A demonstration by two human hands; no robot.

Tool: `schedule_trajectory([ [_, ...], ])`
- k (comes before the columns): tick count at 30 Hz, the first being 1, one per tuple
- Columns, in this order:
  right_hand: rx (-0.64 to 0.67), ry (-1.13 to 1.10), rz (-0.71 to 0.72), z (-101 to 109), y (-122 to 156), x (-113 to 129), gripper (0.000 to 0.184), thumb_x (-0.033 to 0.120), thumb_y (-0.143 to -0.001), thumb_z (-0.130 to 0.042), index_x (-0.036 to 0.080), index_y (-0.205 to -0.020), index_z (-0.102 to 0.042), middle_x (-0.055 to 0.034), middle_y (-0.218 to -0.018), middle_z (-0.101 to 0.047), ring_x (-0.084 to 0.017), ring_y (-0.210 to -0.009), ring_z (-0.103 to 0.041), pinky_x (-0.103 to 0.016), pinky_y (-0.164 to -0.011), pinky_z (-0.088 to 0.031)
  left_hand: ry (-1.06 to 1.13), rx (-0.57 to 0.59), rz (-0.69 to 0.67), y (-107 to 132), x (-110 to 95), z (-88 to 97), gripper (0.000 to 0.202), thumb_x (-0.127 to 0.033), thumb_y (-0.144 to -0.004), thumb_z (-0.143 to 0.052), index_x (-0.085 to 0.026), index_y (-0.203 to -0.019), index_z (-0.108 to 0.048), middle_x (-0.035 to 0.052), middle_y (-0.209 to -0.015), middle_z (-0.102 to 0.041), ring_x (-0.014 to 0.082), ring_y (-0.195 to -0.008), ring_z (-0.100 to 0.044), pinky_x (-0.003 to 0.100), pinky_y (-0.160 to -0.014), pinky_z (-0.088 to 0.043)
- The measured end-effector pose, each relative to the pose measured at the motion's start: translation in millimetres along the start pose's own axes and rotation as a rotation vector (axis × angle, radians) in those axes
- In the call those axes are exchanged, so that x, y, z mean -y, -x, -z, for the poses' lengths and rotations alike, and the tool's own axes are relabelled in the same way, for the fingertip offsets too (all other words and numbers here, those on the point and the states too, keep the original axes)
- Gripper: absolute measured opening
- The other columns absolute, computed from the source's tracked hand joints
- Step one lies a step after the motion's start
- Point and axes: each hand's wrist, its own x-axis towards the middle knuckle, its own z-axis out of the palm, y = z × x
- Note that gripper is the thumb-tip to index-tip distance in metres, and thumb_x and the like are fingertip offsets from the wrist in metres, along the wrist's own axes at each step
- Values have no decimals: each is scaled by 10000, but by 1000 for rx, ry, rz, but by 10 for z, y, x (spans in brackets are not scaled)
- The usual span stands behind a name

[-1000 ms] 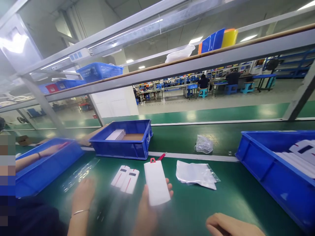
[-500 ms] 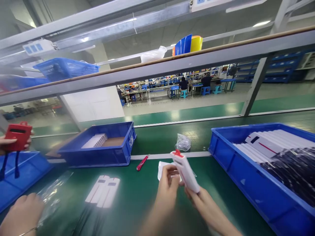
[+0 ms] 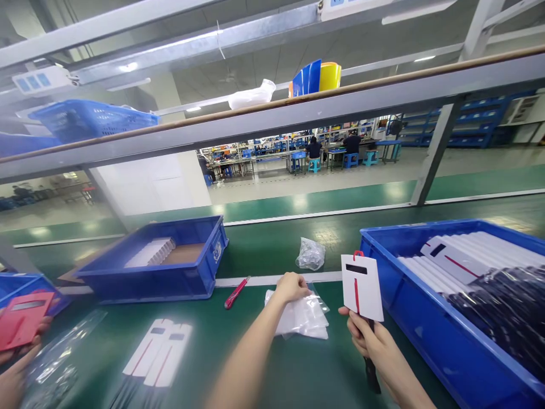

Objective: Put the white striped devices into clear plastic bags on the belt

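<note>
green belt (image 3: 264,352) runs under a steel rack. left hand (image 3: 292,286) presses, fingers curled, on the bags (image 3: 304,318) mid-belt. right hand (image 3: 368,338) pinches a white card (image 3: 361,287) upright just beside the right bin (image 3: 409,318).

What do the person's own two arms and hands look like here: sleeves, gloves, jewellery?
Both the left hand and the right hand are bare, without gloves. No ring or watch shows on either. The left forearm is uncovered along all of its visible length, with no sleeve; the right forearm is bare too, as far as the picture shows it.
</note>
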Motion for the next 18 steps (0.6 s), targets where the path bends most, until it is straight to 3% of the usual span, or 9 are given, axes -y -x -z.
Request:
schedule_trajectory([
  [6, 6, -22, -16, -24, 18, 24, 424, 598, -802, -691, 195, -915, -627, 78, -625, -408, -85, -465, -270, -274, -447, -203, 92, -189, -139, 250, -11, 77, 166, -278, -943, -604, -172, -887, -719, 76, -1030, -703, 242, -1064, -620, 440, -987, -474],
  [9, 9, -23, -19, -38, 28, 34, 417, 592, -782, -715, 194, -869, -626, 82, -605, -397, -77, -456, -260, -269, -440, -190, 210, -301, -202, 448, -77, 149, 157, -241, -909, -598, -208, -852, -741, 81, -1044, -703, 253, -1078, -604, 387, -999, -449],
  [13, 15, -18, -25, -71, 51, 56, 424, 584, -736, -763, 186, -792, -627, 77, -587, -408, -61, -447, -242, -262, -433, -167, 456, -398, -204, 778, -86, 319, 196, -298, -922, -543, -178, -843, -677, 44, -811, -680, 177, -768, -630, 296, -760, -523],
  [18, 48, 5, -30, -171, 63, 120, 475, 630, -689, -782, 183, -722, -626, 68, -541, -422, -59, -438, -222, -260, -420, -160, 724, -406, -142, 1181, 82, 543, 270, -439, -881, -576, -172, -845, -560, -4, -687, -603, 110, -536, -555, 210, -474, -476],
])
